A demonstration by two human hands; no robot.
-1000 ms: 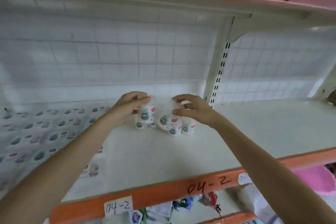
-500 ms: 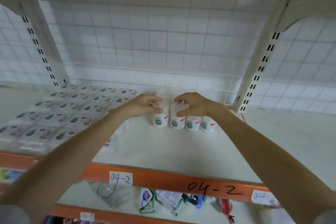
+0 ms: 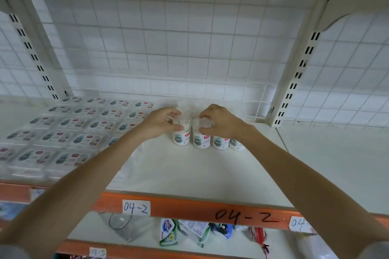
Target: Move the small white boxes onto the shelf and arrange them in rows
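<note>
White metal shelf [image 3: 210, 174] with an orange front rail marked "04-2", backed by a white wire-grid panel [image 3: 168, 38] between slotted uprights.

Far left of shelf: flat clear-wrapped packs with printed labels [image 3: 63, 132], laid in rows that reach from the front edge to the back grid.

Centre, near the back: four small white cylindrical containers with cartoon labels [image 3: 220, 142], upright, in one row side by side, touching or nearly so. Clear crumpled plastic wrap sits above and behind the two leftmost.

Left hand [image 3: 162, 122]: fingers curled round the top of the leftmost container [image 3: 182, 137], thumb and fingertips pinching its clear lid area.

Right hand [image 3: 221, 121]: fingers curled over the top of the second container [image 3: 201, 140], gripping it from above. The two hands sit close, not touching.

Below the rail: lower shelf with assorted packaged goods [image 3: 189, 231], including a soap packet; details blurred.
</note>
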